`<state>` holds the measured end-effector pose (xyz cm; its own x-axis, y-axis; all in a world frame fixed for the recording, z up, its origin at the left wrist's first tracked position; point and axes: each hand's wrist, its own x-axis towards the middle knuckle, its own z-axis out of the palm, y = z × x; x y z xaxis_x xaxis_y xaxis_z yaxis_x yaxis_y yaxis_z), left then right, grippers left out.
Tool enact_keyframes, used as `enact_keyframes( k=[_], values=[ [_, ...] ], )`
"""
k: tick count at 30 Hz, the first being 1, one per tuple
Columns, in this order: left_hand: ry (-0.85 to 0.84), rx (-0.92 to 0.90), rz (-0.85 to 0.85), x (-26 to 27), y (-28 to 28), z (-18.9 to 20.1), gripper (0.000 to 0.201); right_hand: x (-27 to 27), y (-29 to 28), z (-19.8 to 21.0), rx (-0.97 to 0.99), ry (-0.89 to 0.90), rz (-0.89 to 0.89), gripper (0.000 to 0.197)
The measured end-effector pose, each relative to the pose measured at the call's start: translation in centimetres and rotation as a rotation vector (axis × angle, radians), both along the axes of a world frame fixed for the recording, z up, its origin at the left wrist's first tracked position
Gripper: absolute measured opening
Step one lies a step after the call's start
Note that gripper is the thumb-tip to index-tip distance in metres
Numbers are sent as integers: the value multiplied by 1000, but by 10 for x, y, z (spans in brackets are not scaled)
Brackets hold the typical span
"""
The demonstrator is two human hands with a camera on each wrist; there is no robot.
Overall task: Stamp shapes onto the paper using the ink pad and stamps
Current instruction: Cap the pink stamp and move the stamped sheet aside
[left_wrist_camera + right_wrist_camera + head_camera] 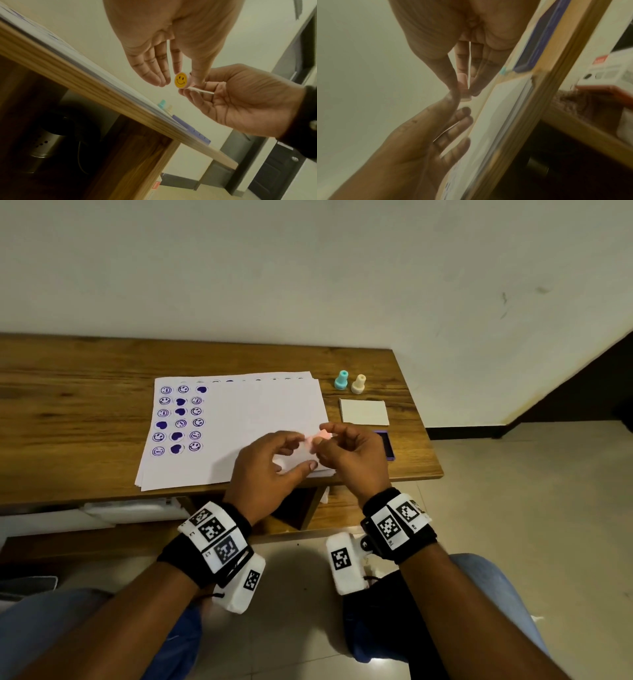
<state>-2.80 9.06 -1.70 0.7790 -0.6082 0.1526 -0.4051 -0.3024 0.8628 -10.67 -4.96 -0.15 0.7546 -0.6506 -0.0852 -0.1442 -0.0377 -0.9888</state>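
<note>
Over the paper's near right corner, both hands hold a small pink stamp (pixel 318 439) between them. My left hand (pixel 305 451) pinches its top end, which carries a yellow smiley disc (pixel 180 80); the other left fingers stay straight. Curled fingers of my right hand (pixel 322 440) pinch the stamp's other end, where a thin white rim (pixel 200 91) shows. The white paper (pixel 260 412) bears three columns of purple smiley and heart prints (pixel 180 419) at its left. An open purple ink pad (pixel 386 445) lies right of the paper, partly hidden by my right hand.
The pad's white lid (pixel 364 411) lies beyond it. A teal stamp (pixel 341 380) and a cream stamp (pixel 359 384) stand upright near the back right. The paper stack reaches the wooden table's front edge (pixel 394 474). A metal canister (pixel 46 143) sits under the table.
</note>
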Motion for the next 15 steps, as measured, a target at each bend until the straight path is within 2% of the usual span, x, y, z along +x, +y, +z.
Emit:
enact_keyframes(
  k=[3,7,10,15],
  values=[
    [-95,129,-40,-5,-3,-10,32,-14,-30,1,-143,46,-81,22],
    [-242,248,-67,-6,-11,-11,26,-29,-67,9,-156,75,-180,30],
    [-272,351,-89,1,-28,-2,29,-29,-96,10,-213,125,-225,33],
    [-310,615,-151,15,-56,17,41,-8,-142,27,-560,331,-131,25]
  ],
)
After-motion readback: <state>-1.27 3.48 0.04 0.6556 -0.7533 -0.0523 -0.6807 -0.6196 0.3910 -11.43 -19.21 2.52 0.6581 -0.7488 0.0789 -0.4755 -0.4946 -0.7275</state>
